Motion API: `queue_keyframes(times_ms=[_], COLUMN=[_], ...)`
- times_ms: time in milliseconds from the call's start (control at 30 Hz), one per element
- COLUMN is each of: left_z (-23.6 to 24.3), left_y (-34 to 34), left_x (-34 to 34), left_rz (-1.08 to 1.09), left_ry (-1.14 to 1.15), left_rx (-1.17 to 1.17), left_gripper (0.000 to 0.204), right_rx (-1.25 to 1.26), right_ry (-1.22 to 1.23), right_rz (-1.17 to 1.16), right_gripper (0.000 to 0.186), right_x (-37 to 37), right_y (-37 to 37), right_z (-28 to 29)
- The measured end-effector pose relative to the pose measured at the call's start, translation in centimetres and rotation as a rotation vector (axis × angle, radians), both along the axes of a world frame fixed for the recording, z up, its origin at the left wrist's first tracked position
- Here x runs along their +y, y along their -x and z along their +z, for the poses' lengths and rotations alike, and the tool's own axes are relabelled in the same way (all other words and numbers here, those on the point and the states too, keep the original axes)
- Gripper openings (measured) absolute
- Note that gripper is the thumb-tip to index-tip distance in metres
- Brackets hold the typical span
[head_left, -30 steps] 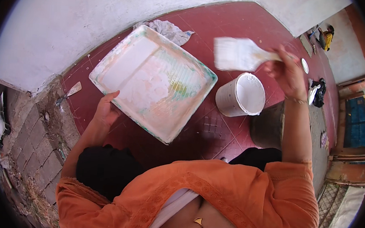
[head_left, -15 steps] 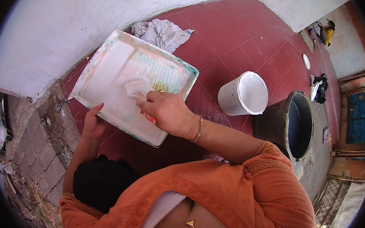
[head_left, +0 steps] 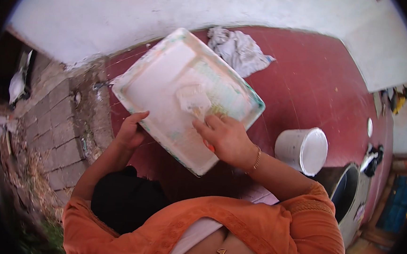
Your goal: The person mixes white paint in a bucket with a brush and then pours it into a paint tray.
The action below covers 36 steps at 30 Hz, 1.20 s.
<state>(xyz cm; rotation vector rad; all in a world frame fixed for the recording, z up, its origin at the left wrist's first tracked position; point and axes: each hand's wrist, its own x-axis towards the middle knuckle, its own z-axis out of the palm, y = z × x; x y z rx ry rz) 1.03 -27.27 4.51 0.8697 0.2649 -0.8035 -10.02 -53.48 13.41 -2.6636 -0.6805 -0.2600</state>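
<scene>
My left hand (head_left: 131, 130) grips the near left edge of a paint tray (head_left: 155, 74), its thumb over the rim. The tray is tilted, coated with white paint and smudged green along its rim. My right hand (head_left: 229, 140) is closed around the handle of a paintbrush (head_left: 193, 98), and a bit of orange handle shows below the fingers. White paint covers the bristles, which rest on the tray's surface near its ribbed part.
A crumpled cloth (head_left: 239, 51) lies by the white wall (head_left: 140, 23). A white bucket (head_left: 301, 150) and a dark tub (head_left: 345, 186) stand to the right on red tiles. Paving blocks (head_left: 55, 121) lie left. Another person (head_left: 398, 100) in yellow is far right.
My view has turned, so tray, cloth and bucket appear further right. The brush is still against the tray, and both hands keep their holds.
</scene>
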Motion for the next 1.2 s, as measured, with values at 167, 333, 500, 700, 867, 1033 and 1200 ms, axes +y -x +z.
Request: queue_keyframes(times_ms=[167,333,500,700,867,1033,1200], left_z=[0.1,0.3,0.7,1.8,2.0,2.1,2.3], left_y=[0.3,0.5,0.6,0.7,1.1,0.7,0.8], left_x=[0.3,-0.2,-1.1,-1.0,0.2,-0.1,0.5], left_rz=[-0.049,0.009,-0.010,-0.042,-0.062,-0.087,-0.053], left_ry=[0.045,0.039,0.079,0.094,0.088,0.095,0.050], left_rx=[0.086,0.102,0.065,-0.028,0.036,0.012,0.026], left_gripper=[0.045,0.045,0.046,0.044,0.043,0.044,0.044], right_rx=[0.011,-0.119,-0.089,-0.004,0.075,-0.024,0.092], right_ry=[0.021,-0.182,-0.152,-0.167,-0.111,-0.137,-0.251], right_rz=[0.155,0.028,-0.031,0.073,0.148,-0.004,0.016], right_gripper=[0.037,0.018,0.017,0.017,0.018,0.018,0.017], right_x=[-0.3,-0.5,0.8,3.6,1.8,1.8,4.1], right_y=[-2.4,-8.4,-12.1,-10.7,-9.3,-10.7,-10.3], right_z=[1.7,4.2,1.0,0.4,2.3,0.5,0.9])
